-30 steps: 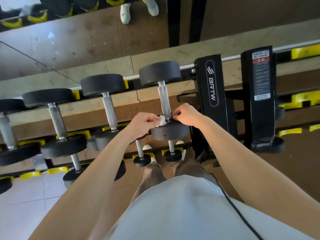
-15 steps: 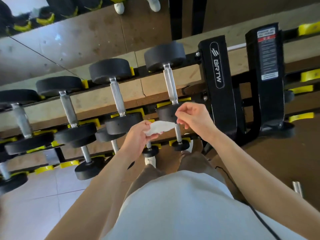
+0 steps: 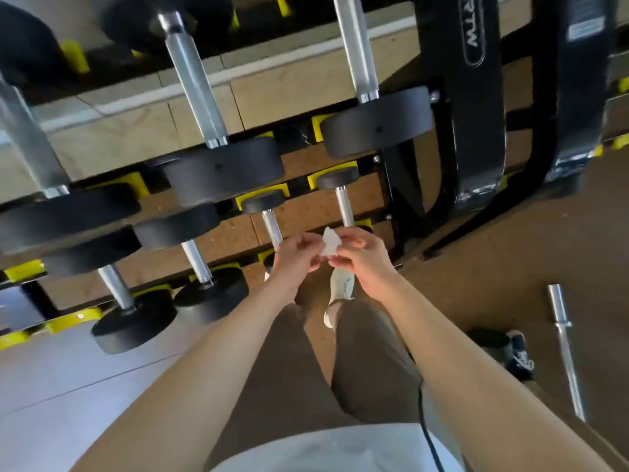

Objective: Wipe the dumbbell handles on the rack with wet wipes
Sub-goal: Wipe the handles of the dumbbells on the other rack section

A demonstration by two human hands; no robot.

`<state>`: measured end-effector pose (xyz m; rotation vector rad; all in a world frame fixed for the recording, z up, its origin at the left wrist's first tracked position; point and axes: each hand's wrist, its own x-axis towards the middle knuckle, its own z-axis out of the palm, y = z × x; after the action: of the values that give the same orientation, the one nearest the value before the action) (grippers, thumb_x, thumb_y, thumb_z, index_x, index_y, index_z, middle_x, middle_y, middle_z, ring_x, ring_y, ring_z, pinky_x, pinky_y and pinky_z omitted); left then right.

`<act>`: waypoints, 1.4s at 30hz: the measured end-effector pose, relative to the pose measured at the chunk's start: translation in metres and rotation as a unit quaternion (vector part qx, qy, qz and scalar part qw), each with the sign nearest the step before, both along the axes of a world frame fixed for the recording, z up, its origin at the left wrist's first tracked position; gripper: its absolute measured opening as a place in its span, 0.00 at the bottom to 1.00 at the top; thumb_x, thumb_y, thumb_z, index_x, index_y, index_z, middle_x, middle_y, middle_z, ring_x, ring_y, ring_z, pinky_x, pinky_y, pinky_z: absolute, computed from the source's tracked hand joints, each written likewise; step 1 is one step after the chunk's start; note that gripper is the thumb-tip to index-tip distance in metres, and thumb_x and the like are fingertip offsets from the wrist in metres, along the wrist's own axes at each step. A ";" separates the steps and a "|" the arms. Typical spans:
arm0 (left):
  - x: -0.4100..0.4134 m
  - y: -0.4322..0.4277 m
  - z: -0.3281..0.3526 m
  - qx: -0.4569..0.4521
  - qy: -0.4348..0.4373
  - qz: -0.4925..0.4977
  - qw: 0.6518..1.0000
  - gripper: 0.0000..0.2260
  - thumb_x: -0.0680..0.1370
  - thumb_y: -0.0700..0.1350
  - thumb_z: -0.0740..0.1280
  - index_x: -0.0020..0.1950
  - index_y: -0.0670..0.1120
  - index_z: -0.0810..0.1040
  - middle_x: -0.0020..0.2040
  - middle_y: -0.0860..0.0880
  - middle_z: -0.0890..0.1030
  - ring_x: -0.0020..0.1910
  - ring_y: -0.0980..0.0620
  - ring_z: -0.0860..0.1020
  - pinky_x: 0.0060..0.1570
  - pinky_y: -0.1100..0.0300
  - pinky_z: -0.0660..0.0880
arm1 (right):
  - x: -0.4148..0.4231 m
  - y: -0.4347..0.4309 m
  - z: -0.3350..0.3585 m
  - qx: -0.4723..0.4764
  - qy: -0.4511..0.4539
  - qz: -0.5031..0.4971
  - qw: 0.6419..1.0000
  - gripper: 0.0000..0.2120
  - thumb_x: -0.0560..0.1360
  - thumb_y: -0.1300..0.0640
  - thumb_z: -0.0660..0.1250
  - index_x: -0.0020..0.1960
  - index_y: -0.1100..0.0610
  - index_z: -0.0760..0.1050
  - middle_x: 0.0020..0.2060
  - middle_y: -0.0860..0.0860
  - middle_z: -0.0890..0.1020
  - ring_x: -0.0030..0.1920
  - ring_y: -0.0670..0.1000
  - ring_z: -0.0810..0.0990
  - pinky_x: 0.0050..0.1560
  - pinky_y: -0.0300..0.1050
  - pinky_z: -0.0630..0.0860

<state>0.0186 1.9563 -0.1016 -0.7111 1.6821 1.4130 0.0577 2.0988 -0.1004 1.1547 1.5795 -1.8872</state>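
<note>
A small white wet wipe (image 3: 329, 241) is pinched between my left hand (image 3: 296, 258) and my right hand (image 3: 362, 262), held in the air just below the lowest rack tier. Two small dumbbells stand right behind it: one with a steel handle (image 3: 344, 207) above my right hand, another with a handle (image 3: 272, 226) above my left hand. The wipe touches neither handle. Bigger dumbbells with long knurled handles (image 3: 195, 86) (image 3: 355, 46) lie on the upper tier of the black and yellow rack (image 3: 476, 107).
More dumbbells (image 3: 136, 318) fill the lower tier to the left. A steel bar (image 3: 566, 349) and a dark shoe (image 3: 510, 349) lie on the brown floor at the right. My legs and white shoe (image 3: 340, 291) stand close to the rack's base.
The view has dropped from the top tier towards the lowest tier. Both hands left the upper right dumbbell handle and came down together, now holding the wipe in front of the small dumbbells.
</note>
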 end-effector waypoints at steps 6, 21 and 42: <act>0.008 0.011 -0.091 -0.046 0.038 -0.056 0.997 0.02 0.80 0.44 0.71 0.49 0.51 0.82 0.46 0.49 0.84 0.44 0.51 0.83 0.46 0.61 0.82 | 0.001 0.007 -0.089 0.017 -0.008 0.040 0.999 0.09 0.72 0.65 0.75 0.52 0.63 0.82 0.47 0.59 0.85 0.48 0.56 0.86 0.51 0.49 0.83; 0.005 0.005 -0.223 -0.317 0.230 -0.143 0.909 0.11 0.79 0.42 0.69 0.61 0.50 0.78 0.61 0.50 0.77 0.63 0.50 0.75 0.51 0.62 0.69 | -0.080 0.070 -0.254 0.344 0.040 0.093 0.934 0.11 0.74 0.58 0.74 0.56 0.58 0.82 0.49 0.49 0.84 0.50 0.47 0.81 0.53 0.42 0.79; -0.008 -0.022 -0.249 -0.413 0.229 -0.080 0.878 0.18 0.75 0.34 0.71 0.62 0.45 0.74 0.62 0.44 0.76 0.59 0.42 0.78 0.53 0.49 0.76 | -0.026 0.067 -0.266 0.420 0.074 0.220 0.878 0.05 0.74 0.60 0.74 0.50 0.59 0.82 0.48 0.52 0.84 0.45 0.47 0.81 0.36 0.28 0.68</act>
<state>0.0105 1.9341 -0.3504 -0.6758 2.7036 0.7197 0.0314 2.1658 -0.3666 0.8122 2.6051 -1.0005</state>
